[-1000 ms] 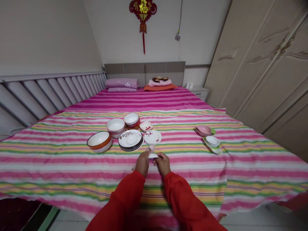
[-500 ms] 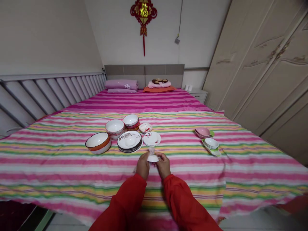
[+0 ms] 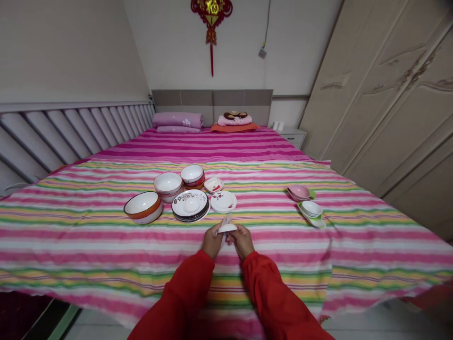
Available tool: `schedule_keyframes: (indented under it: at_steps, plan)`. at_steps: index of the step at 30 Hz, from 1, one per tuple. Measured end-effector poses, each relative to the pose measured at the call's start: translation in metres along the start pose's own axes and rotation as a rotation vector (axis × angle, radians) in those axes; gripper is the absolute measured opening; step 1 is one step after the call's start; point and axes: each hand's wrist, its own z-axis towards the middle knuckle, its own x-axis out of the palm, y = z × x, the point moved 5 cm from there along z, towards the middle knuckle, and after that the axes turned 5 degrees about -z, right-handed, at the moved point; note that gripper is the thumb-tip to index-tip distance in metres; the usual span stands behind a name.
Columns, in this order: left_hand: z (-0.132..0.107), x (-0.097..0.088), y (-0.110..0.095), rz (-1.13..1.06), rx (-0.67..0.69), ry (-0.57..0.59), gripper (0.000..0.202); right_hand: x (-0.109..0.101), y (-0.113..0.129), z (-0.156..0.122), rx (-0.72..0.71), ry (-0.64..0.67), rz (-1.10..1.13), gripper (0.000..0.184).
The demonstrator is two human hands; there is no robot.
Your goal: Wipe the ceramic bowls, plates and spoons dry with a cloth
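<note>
A small white dish [image 3: 227,228] is held edge-up between my hands, over the striped cloth. My left hand [image 3: 212,240] is closed on the dish's left side. A thin pale cloth or tissue [image 3: 227,219] shows above the dish and hangs down beside these fingers. On the other side, my right hand [image 3: 243,240] pinches the dish's right edge with bent fingers. Just beyond the hands lie a stack of small flowered plates [image 3: 223,202] and a stack of dark-rimmed plates [image 3: 190,204]. Exactly how the cloth passes around the dish is hidden by the fingers.
To the left stand an orange-banded bowl [image 3: 143,208], stacked white bowls [image 3: 168,184] and red-patterned bowls [image 3: 192,174]. Behind the small plates sits a square dish [image 3: 214,184]. At right are pink bowls [image 3: 298,191] and small white bowls [image 3: 311,208] on green-edged dishes.
The dish has been turned and tilted in my hands and sits slightly higher and farther right. The cloth has shifted with it. Both hands keep hold; the plates and bowls are unmoved.
</note>
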Motion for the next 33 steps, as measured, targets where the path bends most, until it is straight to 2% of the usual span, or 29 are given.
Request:
schedule_keyframes:
  at_steps: [3,6,8,10,14,16,21,24,26,29,31,33]
  plan:
    - [0.000,0.003,-0.004,0.002,0.003,0.030,0.028,0.000,0.000,0.000,-0.005,-0.016,-0.009,0.010]
    - [-0.003,-0.006,-0.005,0.071,0.050,-0.071,0.035,0.001,0.002,-0.003,-0.051,-0.115,-0.029,0.012]
    - [-0.006,-0.013,-0.003,0.177,0.129,-0.151,0.043,0.001,0.002,-0.006,-0.080,-0.175,-0.030,0.017]
    - [-0.009,-0.016,-0.002,0.295,0.226,-0.198,0.048,0.002,0.002,-0.007,-0.098,-0.190,-0.047,0.013]
    - [-0.013,-0.012,-0.001,0.356,0.314,-0.160,0.050,0.001,0.002,-0.006,-0.100,-0.153,-0.067,0.005]
    - [-0.012,-0.009,-0.001,0.282,0.268,-0.134,0.045,-0.001,0.000,-0.003,-0.073,-0.122,-0.046,0.006]
    - [-0.003,0.001,0.004,-0.009,0.026,-0.030,0.033,-0.003,-0.003,0.001,0.001,-0.036,0.004,0.012]
    - [-0.001,-0.001,0.005,-0.013,0.015,-0.031,0.032,-0.001,-0.002,0.000,-0.017,-0.034,-0.013,0.012]
    - [-0.003,-0.007,0.006,0.034,0.044,-0.103,0.035,-0.001,-0.001,-0.001,-0.049,-0.086,-0.021,0.014]
    - [-0.010,-0.016,0.005,0.213,0.164,-0.232,0.046,-0.001,-0.001,-0.004,-0.082,-0.162,-0.018,0.018]
    - [-0.015,-0.016,0.002,0.315,0.245,-0.252,0.051,0.000,-0.001,-0.005,-0.092,-0.168,-0.049,0.012]
    - [-0.017,-0.014,0.000,0.347,0.297,-0.215,0.052,0.000,0.000,-0.005,-0.097,-0.153,-0.083,0.007]
